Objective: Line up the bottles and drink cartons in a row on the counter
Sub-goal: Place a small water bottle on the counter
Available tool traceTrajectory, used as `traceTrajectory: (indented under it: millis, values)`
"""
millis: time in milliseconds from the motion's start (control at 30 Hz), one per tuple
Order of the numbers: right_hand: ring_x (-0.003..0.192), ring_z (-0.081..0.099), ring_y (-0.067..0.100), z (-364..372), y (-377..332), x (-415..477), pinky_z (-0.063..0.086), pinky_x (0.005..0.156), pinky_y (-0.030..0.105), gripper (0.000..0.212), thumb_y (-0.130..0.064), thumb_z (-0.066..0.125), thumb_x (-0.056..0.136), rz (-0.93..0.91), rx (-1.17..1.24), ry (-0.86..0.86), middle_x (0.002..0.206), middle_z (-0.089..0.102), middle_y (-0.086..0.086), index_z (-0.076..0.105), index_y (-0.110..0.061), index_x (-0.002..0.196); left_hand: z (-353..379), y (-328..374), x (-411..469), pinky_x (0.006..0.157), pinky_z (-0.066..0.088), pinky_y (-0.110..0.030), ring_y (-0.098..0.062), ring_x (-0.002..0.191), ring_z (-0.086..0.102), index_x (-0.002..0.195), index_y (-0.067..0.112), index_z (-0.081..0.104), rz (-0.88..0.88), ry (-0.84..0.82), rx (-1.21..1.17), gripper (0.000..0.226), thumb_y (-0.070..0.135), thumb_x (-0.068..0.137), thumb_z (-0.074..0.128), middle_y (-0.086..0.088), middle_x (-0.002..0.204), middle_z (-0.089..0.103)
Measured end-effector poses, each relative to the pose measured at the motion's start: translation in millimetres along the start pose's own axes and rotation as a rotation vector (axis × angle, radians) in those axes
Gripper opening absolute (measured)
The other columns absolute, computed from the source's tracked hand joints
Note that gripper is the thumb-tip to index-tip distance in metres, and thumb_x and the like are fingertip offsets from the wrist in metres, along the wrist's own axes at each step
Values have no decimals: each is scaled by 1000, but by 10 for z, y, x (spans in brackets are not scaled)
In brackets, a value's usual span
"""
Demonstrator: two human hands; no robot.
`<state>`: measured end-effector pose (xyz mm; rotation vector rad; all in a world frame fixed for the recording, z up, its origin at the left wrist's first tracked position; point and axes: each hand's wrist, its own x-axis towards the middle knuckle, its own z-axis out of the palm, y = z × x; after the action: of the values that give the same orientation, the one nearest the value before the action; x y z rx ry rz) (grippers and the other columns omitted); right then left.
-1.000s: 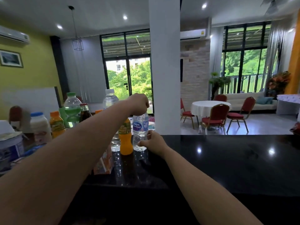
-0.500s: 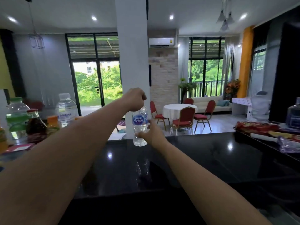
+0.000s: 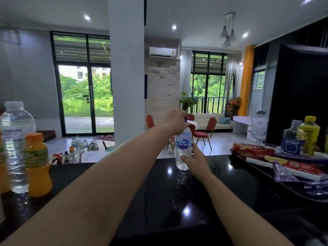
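Left hand grips the water bottle by its cap, right hand cupping its base; set it upright on the tabletop, level with the others.

Looks like a home's open-plan living and dining space, viewed across a glossy black counter. Shown by a cream sofa, red dining chairs, wall air conditioner and glass patio doors.

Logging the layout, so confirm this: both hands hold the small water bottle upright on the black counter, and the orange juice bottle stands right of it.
Wrong side. The head view shows the orange juice bottle left of the small water bottle, beside a large water bottle. Left hand and right hand do hold it upright on the black counter.
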<state>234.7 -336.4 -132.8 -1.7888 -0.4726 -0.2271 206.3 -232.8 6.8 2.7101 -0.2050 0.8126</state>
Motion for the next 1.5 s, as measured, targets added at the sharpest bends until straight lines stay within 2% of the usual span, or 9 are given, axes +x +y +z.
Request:
traceTrajectory:
  millis: [100, 333, 500, 733, 933, 1100, 1200, 1300, 1500]
  values:
    - [111, 60, 21, -46, 113, 48, 50, 91, 33, 67, -1, 68, 84, 22, 46, 18, 124, 63, 3, 43, -22, 143, 137, 44, 72, 74, 34, -27, -22, 103, 61, 115, 10, 66, -2, 12, 3, 29, 21, 88, 62, -8, 115, 67]
    - [94, 58, 8, -151, 197, 114, 46, 74, 22, 70, -3, 66, 87, 47, 26, -23, 119, 62, 0, 37, -23, 147, 293, 108, 105, 80, 48, -33, -25, 96, 62, 107, 7, 63, 6, 61, -63, 23, 19, 87, 65, -12, 107, 68]
    - [119, 56, 25, -181, 217, 148, 48, 99, 39, 75, 5, 56, 88, 55, 28, -19, 136, 55, 10, 25, -21, 152, 328, 129, 121, 80, 49, -32, -22, 93, 62, 106, 7, 65, 8, 82, -122, 23, 20, 87, 65, -10, 105, 68]
    - [116, 58, 22, -236, 196, 113, 47, 100, 38, 71, 6, 54, 90, 76, 96, -73, 128, 61, 5, 31, -25, 149, 360, 136, 129, 74, 45, -27, -18, 87, 60, 99, 7, 68, -12, 139, -147, 20, 21, 84, 69, -9, 101, 69]
    - [98, 62, 12, -234, 221, 112, 46, 71, 20, 62, 8, 53, 90, 113, 171, -84, 118, 63, 4, 39, -20, 144, 400, 66, 6, 89, 50, -36, -23, 99, 62, 122, 11, 60, 51, 102, -39, 30, 18, 93, 53, -10, 115, 67]
    - [91, 61, 4, -209, 184, 80, 46, 70, 21, 61, 4, 62, 86, 88, 164, -37, 107, 63, -7, 45, -21, 139, 287, -131, -265, 91, 51, -44, -26, 109, 59, 136, 19, 45, 64, 48, 96, 42, 25, 94, 48, -9, 130, 58]
    - [94, 60, 7, -156, 81, -43, 49, 78, 27, 47, -7, 63, 86, 20, 57, 141, 114, 61, -2, 52, -25, 128, 80, -313, -533, 89, 52, -40, -25, 112, 58, 131, 17, 49, 93, 95, 226, 38, 26, 94, 48, -6, 129, 58]
    - [109, 55, 25, -54, -46, -239, 46, 83, 33, 42, -16, 52, 87, -53, -209, 318, 120, 59, 5, 51, -21, 129, -197, -538, -888, 89, 49, -39, -24, 118, 54, 128, 14, 52, 119, 125, 389, 36, 26, 95, 45, -6, 130, 58]
    - [113, 50, 27, 362, -480, -610, 47, 94, 44, 41, -16, 49, 90, -152, -530, 186, 128, 53, 9, 47, -12, 131, -1019, -978, -1483, 102, 39, -40, -27, 127, 47, 136, 11, 46, -47, 114, 538, 44, 28, 95, 43, -8, 139, 50]
